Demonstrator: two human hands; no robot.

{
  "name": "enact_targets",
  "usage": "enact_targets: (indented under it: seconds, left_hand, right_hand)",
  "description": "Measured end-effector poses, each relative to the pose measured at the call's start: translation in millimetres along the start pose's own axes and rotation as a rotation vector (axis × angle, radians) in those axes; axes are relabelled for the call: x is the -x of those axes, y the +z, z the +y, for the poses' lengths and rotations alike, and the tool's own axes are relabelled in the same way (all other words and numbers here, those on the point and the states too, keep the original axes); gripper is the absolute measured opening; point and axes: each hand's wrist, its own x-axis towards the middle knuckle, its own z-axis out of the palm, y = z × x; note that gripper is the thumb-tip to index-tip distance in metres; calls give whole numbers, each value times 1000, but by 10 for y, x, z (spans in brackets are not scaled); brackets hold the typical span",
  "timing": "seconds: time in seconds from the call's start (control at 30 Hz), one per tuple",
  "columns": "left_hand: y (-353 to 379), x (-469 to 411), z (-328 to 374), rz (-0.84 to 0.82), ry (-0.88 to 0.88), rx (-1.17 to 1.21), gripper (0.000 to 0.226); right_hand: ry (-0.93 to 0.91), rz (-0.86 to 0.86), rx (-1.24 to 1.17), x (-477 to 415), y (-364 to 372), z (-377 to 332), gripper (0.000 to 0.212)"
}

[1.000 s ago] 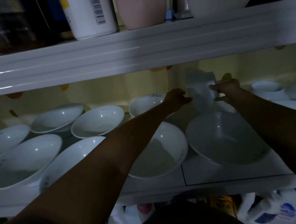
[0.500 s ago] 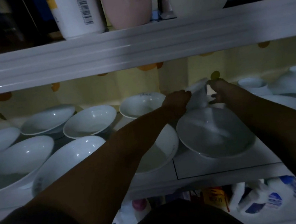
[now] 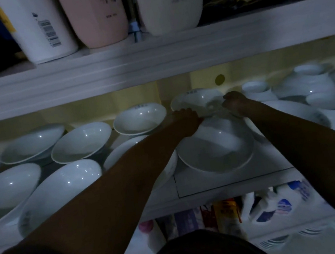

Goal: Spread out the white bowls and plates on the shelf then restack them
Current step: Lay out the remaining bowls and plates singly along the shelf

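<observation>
Now both hands reach to the shelf (image 3: 233, 179) back; L hand (image 3: 185, 117) curls fingers on bowl (image 3: 198, 101) near-left rim, R hand (image 3: 234, 102) grips its right rim; bowl tilted, just behind a dish (image 3: 214, 152); other bowls (image 3: 81, 144) spread left.

Colours and patterns on the shelving.
White bowls (image 3: 81, 144), some with faint bluish rim print; white shelf (image 3: 153, 58); pale yellow back wall (image 3: 100, 108), dark-dotted; pink bottle (image 3: 96, 16); white bottle (image 3: 40, 28), black barcode.
</observation>
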Motion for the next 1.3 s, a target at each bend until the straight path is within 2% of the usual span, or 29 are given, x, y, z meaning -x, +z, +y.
enact_targets:
  seconds: [0.13,0.27,0.4,0.5,0.57,0.73,0.93,1.07,1.17,1.3]
  left_hand:
    - [-125,-142,282,23,-56,35,50]
    - [-241,-407,705,-89,-44,37,49]
    - [-285,-722,1203,-98,-46,145,47]
    - [-257,-943,1528,-77,-131,284,46]
    - [-262,-1063,1728,-57,-183,341,45]
    - [-228,-1395,2077,-90,-247,480,46]
    - [-56,-1842,2200,-84,-374,530,43]
    - [10,-1991,2218,46,-404,480,30]
    - [28,-1982,2242,91,-366,481,29]
    - [-3,-1961,2186,233,-483,705,25]
  right_hand:
    - [-141,41,195,-77,-293,327,45]
    - [-205,51,315,-102,-693,681,46]
    - [-224,-7,478,-233,-1090,1132,52]
    - [-246,-105,526,-429,-1333,1513,53]
    - [-269,-107,530,-561,-1461,1717,54]
    - [-296,-139,476,-795,-1650,1915,51]
    - [-353,-125,390,-1153,-1578,1933,50]
    - [-302,-172,257,-1269,-1454,1988,51]
    - [-266,-207,182,-1262,-1424,2025,52]
    - [-200,-190,-4,-1252,-1492,1997,54]
